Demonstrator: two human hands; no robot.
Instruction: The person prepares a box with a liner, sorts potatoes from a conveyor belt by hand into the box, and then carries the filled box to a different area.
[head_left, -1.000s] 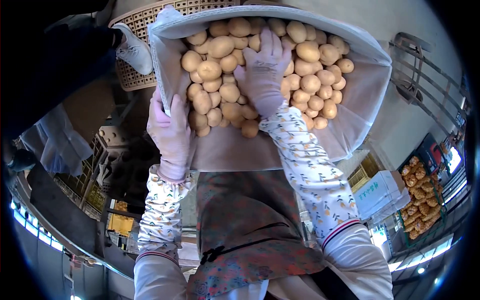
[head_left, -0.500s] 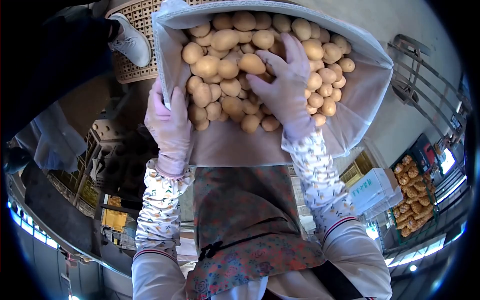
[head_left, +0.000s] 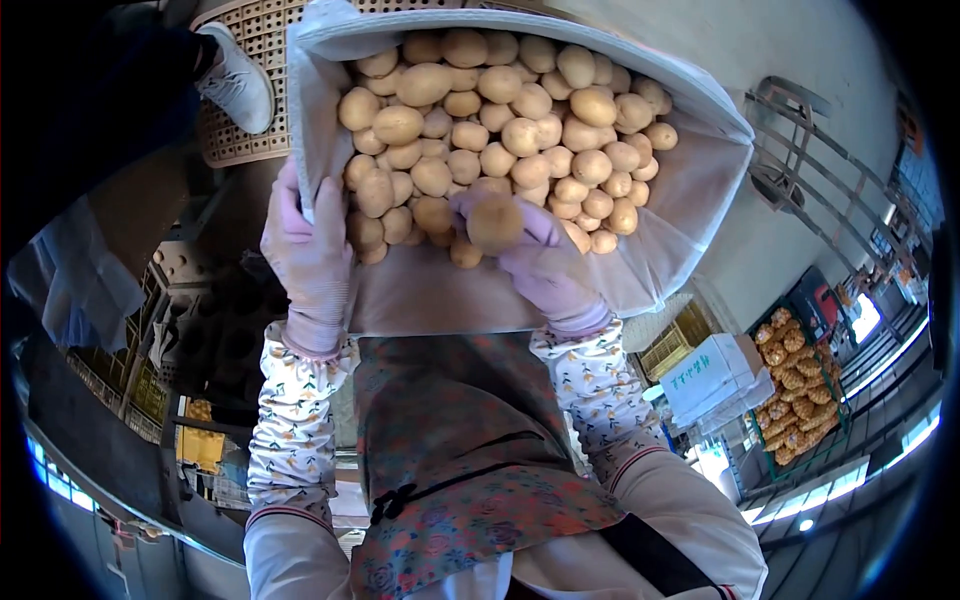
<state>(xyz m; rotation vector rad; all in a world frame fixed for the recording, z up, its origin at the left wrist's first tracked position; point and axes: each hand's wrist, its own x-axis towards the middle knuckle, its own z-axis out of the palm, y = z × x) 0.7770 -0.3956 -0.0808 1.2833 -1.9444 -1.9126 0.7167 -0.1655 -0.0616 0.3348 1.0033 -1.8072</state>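
Note:
A box [head_left: 425, 302] with a pale lining stands in front of me, with many potatoes [head_left: 424, 85] heaped in it. My left hand [head_left: 308, 260], in a thin lilac glove, is closed around the box's left edge. In my gloved right hand [head_left: 550, 270] a single potato [head_left: 496, 226] is held at the fingertips, over the near part of the heap. Part of the fingers is hidden behind that potato.
A person's white shoe [head_left: 238, 82] rests on a perforated plastic crate [head_left: 215, 135] beyond the box's left side. To the right are a metal trolley [head_left: 810, 150], a white carton [head_left: 710, 380] and stacked bags of potatoes [head_left: 800, 390].
My right hand has drawn back from the middle of the heap toward me and lifted a potato. The left hand keeps its hold on the box edge. The whole view has shifted slightly.

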